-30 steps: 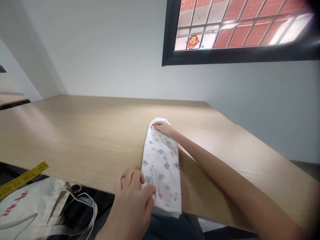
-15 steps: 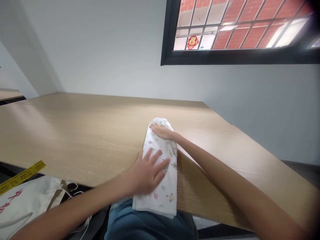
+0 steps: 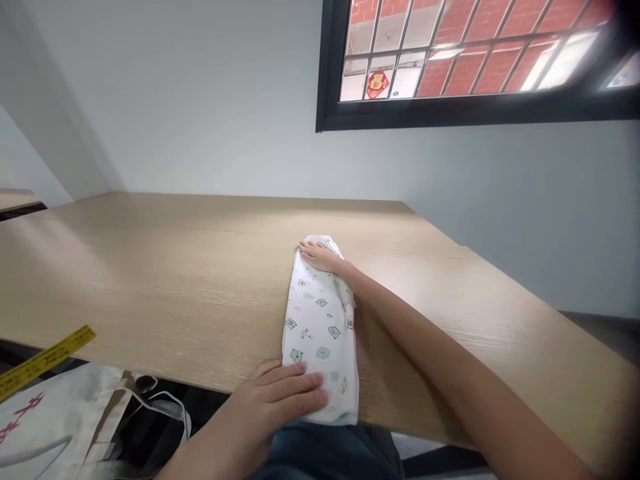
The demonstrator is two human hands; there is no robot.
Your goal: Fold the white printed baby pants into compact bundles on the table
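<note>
A folded white garment (image 3: 320, 320), perhaps child's pants, lies lengthwise on the light wood table with its lower end at the front edge. Small green, yellow and pink animal prints dot its cloth. Flat on the far end rests my right hand (image 3: 320, 257), its fingers stretched out to the left. My left hand (image 3: 285, 397) lies across the near left corner, fingers extended over the fabric and gripping nothing. The garment's underside and inner layers are hidden.
The wood table (image 3: 175, 267) reaches back to a pale wall (image 3: 215, 100). A barred window (image 3: 425, 60) is at the upper right. At the lower left, a yellow ruler-like strip (image 3: 47, 360) juts over the table edge, above a white cloth bag (image 3: 55, 413) with red writing.
My left hand has moved down and left from the garment's middle to its near end and settled flat. The right hand stays at the far end. The garment's lower part looks smoother.
</note>
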